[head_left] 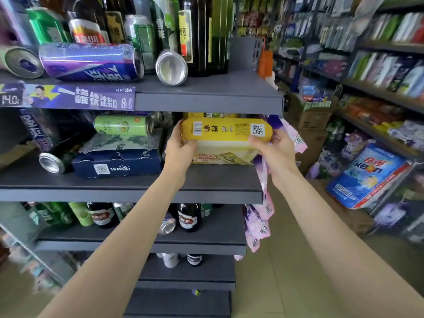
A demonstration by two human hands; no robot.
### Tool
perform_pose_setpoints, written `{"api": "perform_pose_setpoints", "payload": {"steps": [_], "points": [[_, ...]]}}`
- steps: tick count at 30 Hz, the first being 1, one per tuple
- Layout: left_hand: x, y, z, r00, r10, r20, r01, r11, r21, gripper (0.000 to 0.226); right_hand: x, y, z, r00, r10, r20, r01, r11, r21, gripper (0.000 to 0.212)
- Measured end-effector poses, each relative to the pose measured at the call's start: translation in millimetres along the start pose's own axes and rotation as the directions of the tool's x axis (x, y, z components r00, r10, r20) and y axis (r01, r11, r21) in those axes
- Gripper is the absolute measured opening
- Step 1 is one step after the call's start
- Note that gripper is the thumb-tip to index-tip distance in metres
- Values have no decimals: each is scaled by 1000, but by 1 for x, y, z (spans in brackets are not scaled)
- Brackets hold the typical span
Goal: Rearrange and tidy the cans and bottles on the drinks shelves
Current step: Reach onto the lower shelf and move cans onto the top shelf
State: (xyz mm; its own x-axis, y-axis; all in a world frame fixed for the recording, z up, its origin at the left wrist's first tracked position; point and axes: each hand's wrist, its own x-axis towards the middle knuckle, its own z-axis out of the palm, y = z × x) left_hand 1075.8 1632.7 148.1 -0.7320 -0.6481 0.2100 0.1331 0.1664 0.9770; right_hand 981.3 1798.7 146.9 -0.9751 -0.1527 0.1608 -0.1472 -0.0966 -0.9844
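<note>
Both my hands grip the yellow multipack of cans (226,130): my left hand (180,145) curls round its left end, thumb on the front lower edge, and my right hand (273,150) clasps the right end, fingers wrapped over the lower front corner. The pack sits at the right end of the middle shelf (206,180), tilted so that its printed side with barcode and QR code faces me, its lower edge near or on the shelf board; I cannot tell which.

From the head camera, a navy multipack (117,164) lies just to the left on the same shelf, with a grey-printed pack (119,141) on top of it and a pale green can (124,125) lying on its side above that. A dark can (54,160) lies tipped over beside the navy pack, its silver end toward me. On the top shelf (206,95) a purple can (91,61) and a silver-ended can (171,67) lie on their sides in front of upright dark bottles (202,35). Brown bottles (188,218) stand on the shelf below. Pink-and-purple packets (259,216) hang off the shelf's right end.
</note>
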Motion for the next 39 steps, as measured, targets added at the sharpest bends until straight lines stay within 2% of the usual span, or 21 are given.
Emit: {"api": "perform_pose_setpoints", "payload": {"steps": [4, 7, 13, 16, 20, 22, 24, 27, 30, 33, 36, 39], "points": [[8, -15, 0, 1000, 22, -20, -22, 1000, -17, 56, 6, 9, 9, 998, -6, 68, 10, 998, -56, 44], [7, -21, -2, 1000, 25, 1, -25, 1000, -7, 63, 9, 16, 12, 998, -42, 52, 48, 994, -100, 47], [16, -16, -6, 994, 110, 22, -108, 993, -47, 65, 15, 9, 7, 991, -136, 18, 136, 989, -49, 39], [17, -10, -1, 991, 137, 0, -136, 987, -82, 58, 23, 4, 6, 989, -150, 1, 150, 989, 6, 53], [25, -13, 0, 990, 118, -76, -123, 990, -71, 58, 28, 13, 9, 978, -207, -31, 205, 977, -53, 49], [31, -12, 2, 989, 117, -89, -118, 993, 1, 67, 27, 19, 16, 975, -221, -6, 220, 970, -105, 63], [35, -17, 6, 990, 125, -64, -114, 981, 159, 80, 26, 29, 24, 972, -233, 41, 236, 954, -187, 86], [29, -34, 12, 982, 187, -18, -166, 912, 376, 98, 23, 45, 31, 966, -237, 99, 257, 904, -343, 114], [22, -50, 13, 978, 210, -21, -162, 813, 559, 102, 18, 57, 37, 963, -263, 64, 262, 845, -466, 125], [10, -64, 5, 980, 195, -47, -94, 657, 748, 84, 9, 69, 52, 964, -267, -6, 220, 806, -550, 131], [1, -84, -10, 960, 279, 23, -168, 507, 845, 60, 11, 71, 60, 974, -223, -49, 144, 767, -625, 134], [3, -92, -24, 939, 316, 133, -255, 387, 886, 55, 16, 70, 67, 978, -188, -85, 90, 760, -644, 130]]}}
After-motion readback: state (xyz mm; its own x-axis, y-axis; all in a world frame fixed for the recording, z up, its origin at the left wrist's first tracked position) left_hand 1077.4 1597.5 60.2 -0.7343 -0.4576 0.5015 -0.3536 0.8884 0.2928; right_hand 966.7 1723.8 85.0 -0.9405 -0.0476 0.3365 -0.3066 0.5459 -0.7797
